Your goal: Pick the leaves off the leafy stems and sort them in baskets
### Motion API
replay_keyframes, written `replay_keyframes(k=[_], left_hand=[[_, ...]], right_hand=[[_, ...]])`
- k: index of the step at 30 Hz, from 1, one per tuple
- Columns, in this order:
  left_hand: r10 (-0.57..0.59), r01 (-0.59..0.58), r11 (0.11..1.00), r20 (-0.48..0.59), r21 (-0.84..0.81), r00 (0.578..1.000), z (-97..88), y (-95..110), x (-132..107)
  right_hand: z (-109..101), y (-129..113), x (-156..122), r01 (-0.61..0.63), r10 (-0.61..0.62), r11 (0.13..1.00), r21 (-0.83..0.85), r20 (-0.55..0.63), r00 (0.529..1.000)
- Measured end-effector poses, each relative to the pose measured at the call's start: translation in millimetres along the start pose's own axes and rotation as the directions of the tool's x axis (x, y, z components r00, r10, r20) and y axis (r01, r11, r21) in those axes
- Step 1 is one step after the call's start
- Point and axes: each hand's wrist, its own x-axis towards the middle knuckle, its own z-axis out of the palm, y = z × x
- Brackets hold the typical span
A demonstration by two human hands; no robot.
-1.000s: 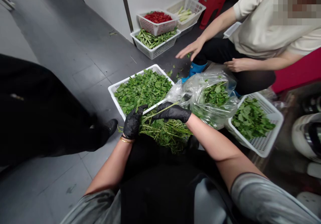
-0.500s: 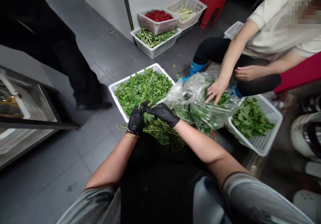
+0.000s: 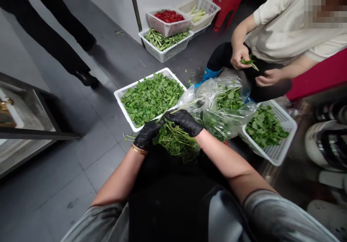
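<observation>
Both my hands wear black gloves and meet just beyond my lap. My left hand (image 3: 148,134) is closed on a sprig of leafy greens, its fingers touching those of the other hand. Closed too, my right hand (image 3: 186,122) pinches pale green stems (image 3: 185,106) that stick out to the upper right. Below and between the hands lies a heap of stemmy greens (image 3: 177,141). Just past them stands a white basket (image 3: 117,99) full of picked green leaves (image 3: 153,97). Some fingertips are hidden by the gloves and greens.
A clear plastic bag (image 3: 214,121) of greens lies to the right, beside another basket of leaves (image 3: 290,137). Opposite sits a co-worker holding a sprig (image 3: 251,62). Baskets of red chillies (image 3: 169,17) and cut green vegetables (image 3: 162,39) stand behind. Someone's legs (image 3: 54,43) are at left.
The co-worker's hand has come out of the bag with a sprig. The legs at left have moved away. My hands stay close together, and the stems now point to the upper right.
</observation>
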Motion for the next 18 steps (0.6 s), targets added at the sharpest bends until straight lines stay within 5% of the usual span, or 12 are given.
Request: replay_keyframes(k=[4, 8, 11, 14, 18], left_hand=[[-0.11, 0.096, 0.992, -0.191, -0.082, 0.975, 13.3, 10.5, -4.9], [-0.053, 0.062, 0.998, -0.33, 0.016, 0.943, 26.1, 16.7, -2.9], [-0.061, 0.074, 0.996, -0.258, 0.04, 0.964, 29.3, 22.2, -4.9], [-0.151, 0.142, 0.984, -0.088, -0.104, 0.985, 22.6, 24.6, -6.8], [-0.238, 0.183, 0.9, -0.093, -0.396, 0.967, 6.3, 14.8, -4.2]], right_hand=[[1.5, -11.0, -8.7, -0.134, 0.135, 0.987, 0.087, -0.003, 0.991], [10.4, -16.5, -17.8, -0.212, 0.212, 0.974, 0.076, 0.005, 0.977], [8.1, -17.7, -19.4, -0.214, 0.217, 0.975, -0.063, 0.036, 0.976], [-11.5, -21.9, -17.1, -0.182, 0.197, 0.975, -0.125, 0.119, 0.973], [-52.5, -29.1, -17.4, -0.045, 0.027, 0.992, -0.119, -0.147, 0.989]])
